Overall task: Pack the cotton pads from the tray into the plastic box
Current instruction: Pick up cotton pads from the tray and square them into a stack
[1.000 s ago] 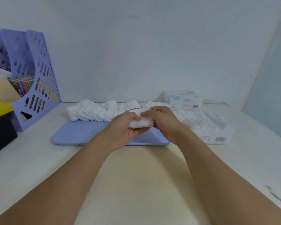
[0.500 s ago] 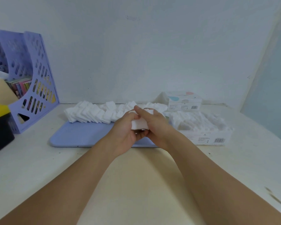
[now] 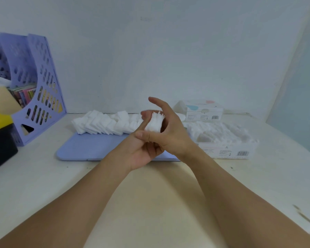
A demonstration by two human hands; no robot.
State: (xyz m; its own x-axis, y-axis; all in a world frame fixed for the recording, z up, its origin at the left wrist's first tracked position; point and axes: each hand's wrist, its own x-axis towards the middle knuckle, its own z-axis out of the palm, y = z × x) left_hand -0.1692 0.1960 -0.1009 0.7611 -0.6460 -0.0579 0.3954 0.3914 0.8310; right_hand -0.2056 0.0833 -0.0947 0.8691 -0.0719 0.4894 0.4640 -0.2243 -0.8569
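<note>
Near the centre of the frame both hands meet above the right end of the blue tray [image 3: 89, 149]. The left hand [image 3: 141, 151] lies palm up, its fingers curled round the underside of a small stack of cotton pads [image 3: 153, 123], with the thumb pressed across the stack's near face. The right hand [image 3: 174, 133] closes over the same stack from the right side; its index finger is raised and points to the upper left, free of the pads, while its other fingers are hidden behind the stack. The stack stands on edge, frayed top upward. More loose cotton pads [image 3: 100, 123] lie overlapped along the tray's far edge, left of the hands. The plastic box [image 3: 225, 149] sits on the worktop [image 3: 43, 176] just right of the tray, already heaped with white pads.
</note>
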